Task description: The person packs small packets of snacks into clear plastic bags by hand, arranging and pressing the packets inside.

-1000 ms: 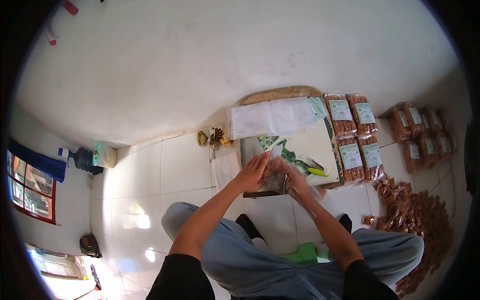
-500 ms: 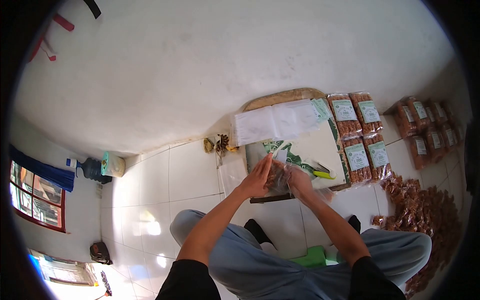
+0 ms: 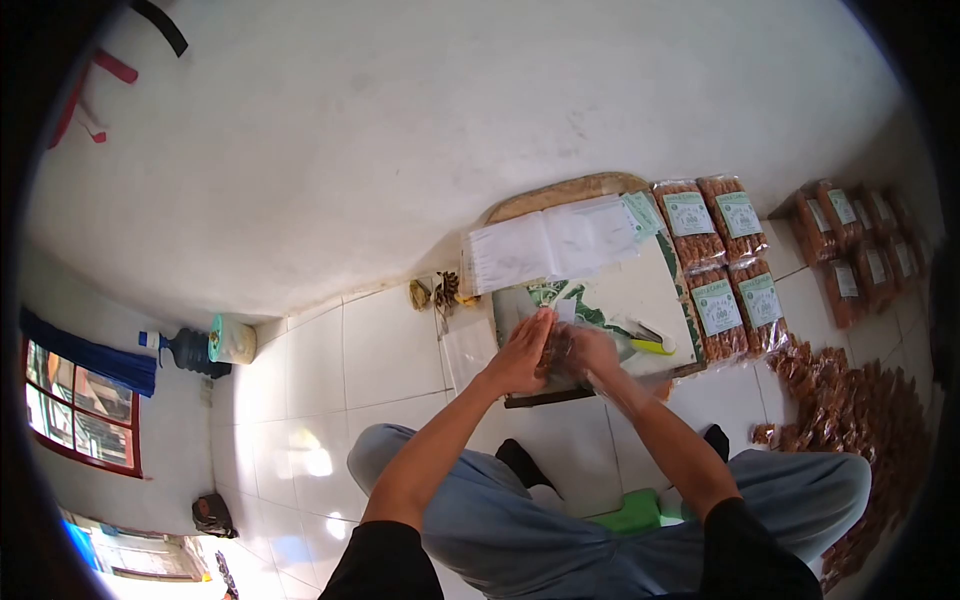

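Left hand pressed its long, nearly straight fingers along one side of a clear bag with brown content, gripping it probably to keep it steady. Right hand was curled at the other side; because of blur, I could not tell how firmly its fingers closed. So the bag lay between both palms, touching them, above the near edge of the low board. A green-handled tool rested on this board, beside the right hand, perhaps for easy reach. Behind the hands, flat plastic bags were spread with green labels at their right end, likely to be picked singly. Four labelled packs stood in neat rows beside the board, seemingly for order. Farther right were heaped brown packets and more labelled packs.
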A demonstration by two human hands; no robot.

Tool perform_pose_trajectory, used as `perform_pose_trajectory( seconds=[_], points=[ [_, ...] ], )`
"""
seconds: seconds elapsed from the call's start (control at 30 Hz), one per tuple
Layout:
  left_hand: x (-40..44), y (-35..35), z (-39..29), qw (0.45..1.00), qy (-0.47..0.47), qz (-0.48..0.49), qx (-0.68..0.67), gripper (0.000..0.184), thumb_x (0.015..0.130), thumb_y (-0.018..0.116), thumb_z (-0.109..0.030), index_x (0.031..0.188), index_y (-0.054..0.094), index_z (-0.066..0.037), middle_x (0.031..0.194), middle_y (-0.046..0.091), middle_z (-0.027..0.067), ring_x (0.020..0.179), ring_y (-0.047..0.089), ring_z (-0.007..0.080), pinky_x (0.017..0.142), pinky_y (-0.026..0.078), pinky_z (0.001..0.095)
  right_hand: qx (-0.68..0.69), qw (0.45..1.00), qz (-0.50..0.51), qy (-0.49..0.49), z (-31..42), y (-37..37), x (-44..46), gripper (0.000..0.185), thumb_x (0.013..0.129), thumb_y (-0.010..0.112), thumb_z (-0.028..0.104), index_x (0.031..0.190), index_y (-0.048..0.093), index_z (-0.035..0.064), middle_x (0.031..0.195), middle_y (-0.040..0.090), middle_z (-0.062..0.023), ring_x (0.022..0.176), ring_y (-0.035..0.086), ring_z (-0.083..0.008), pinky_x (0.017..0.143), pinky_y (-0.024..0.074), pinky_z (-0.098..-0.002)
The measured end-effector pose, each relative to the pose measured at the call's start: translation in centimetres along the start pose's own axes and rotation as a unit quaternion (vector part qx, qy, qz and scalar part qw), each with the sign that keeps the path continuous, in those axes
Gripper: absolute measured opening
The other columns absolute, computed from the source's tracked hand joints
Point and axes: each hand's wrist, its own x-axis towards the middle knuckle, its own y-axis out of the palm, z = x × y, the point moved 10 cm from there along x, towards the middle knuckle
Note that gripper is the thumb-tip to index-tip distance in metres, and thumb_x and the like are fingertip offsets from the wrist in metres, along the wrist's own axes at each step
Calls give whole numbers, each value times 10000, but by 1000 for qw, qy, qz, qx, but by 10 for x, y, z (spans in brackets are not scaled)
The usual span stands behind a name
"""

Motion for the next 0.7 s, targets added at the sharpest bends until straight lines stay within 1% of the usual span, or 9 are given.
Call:
perform_pose_trajectory(
  seconds=[0.07, 0.1, 0.13, 0.17, 0.23, 0.37, 0.43, 0.57, 0.7],
  points=[
    [4, -6, -5, 999, -18, 17, 39, 1180, 605, 705, -129, 1507, -42, 17, 1523, 256, 213, 1440, 212, 332, 1185, 164, 463, -37, 998, -30, -41, 1, 9, 7, 275, 832, 605, 215, 1088, 634, 121, 857, 681, -137, 786, 667, -314, 675, 516, -422],
    [4, -5, -3, 996, -40, 33, 76, 1176, 604, 712, -142, 1509, -22, 18, 1508, 293, 209, 1429, 246, 318, 1179, 166, 469, 311, 944, 23, 105, -28, 30, 6, 262, 861, 588, 224, 1089, 634, 103, 840, 669, -118, 755, 653, -281, 673, 515, -398],
    [5, -6, -1, 996, -40, 33, 76, 1176, 604, 712, -142, 1509, -22, 18, 1508, 293, 209, 1429, 246, 318, 1179, 166, 469, 612, 752, 73, 234, -38, 63, -3, 256, 889, 570, 232, 1089, 634, 84, 822, 657, -99, 725, 640, -249, 671, 514, -375],
    [5, -9, 0, 998, -32, 20, 53, 1177, 602, 716, -145, 1511, -15, 15, 1505, 301, 205, 1416, 269, 313, 1173, 171, 474, 612, 752, 73, 234, -42, 68, -6, 256, 889, 570, 232, 1089, 634, 84, 822, 657, -99, 725, 640, -249, 671, 514, -375],
    [6, -5, 3, 999, -22, 6, 30, 1179, 600, 720, -147, 1513, -8, 11, 1502, 309, 200, 1403, 293, 307, 1168, 176, 478, 490, 852, 15, 182, -40, 46, -8, 203, 971, 492, 177, 1040, 617, 34, 730, 614, -79, 577, 610, -197, 496, 475, -353],
    [9, 4, 1, 999, -18, 30, 39, 1204, 593, 737, -164, 1518, -18, -8, 1500, 306, 202, 1397, 296, 315, 1180, 155, 482, 511, 853, -2, 103, -40, 49, 6, 208, 964, 467, 139, 1065, 622, 44, 745, 630, -95, 608, 618, -202, 533, 483, -350],
    [8, 2, 1, 999, -14, 23, 28, 1214, 588, 744, -171, 1519, -19, -14, 1499, 306, 202, 1395, 298, 316, 1184, 148, 485, 117, 990, -57, -47, -10, 17, 8, 222, 925, 486, 120, 1082, 622, 40, 810, 666, -142, 710, 656, -271, 622, 509, -373],
    [8, -1, -1, 999, -5, 10, 32, 1213, 587, 751, -191, 1520, -5, -21, 1504, 295, 205, 1408, 278, 314, 1196, 118, 486, 113, 992, -59, -20, -2, -4, 7, 244, 891, 493, 126, 1079, 613, 27, 904, 678, -183, 849, 659, -351, 729, 515, -407],
    [9, 3, 0, 999, -3, 27, 27, 1202, 588, 747, -203, 1521, 10, -30, 1518, 271, 204, 1420, 259, 309, 1198, 107, 486, 56, 995, 44, 66, -22, 15, 14, 353, 751, 680, 185, 1083, 624, 82, 973, 685, -174, 934, 651, -381, 781, 517, -453]
  ],
)
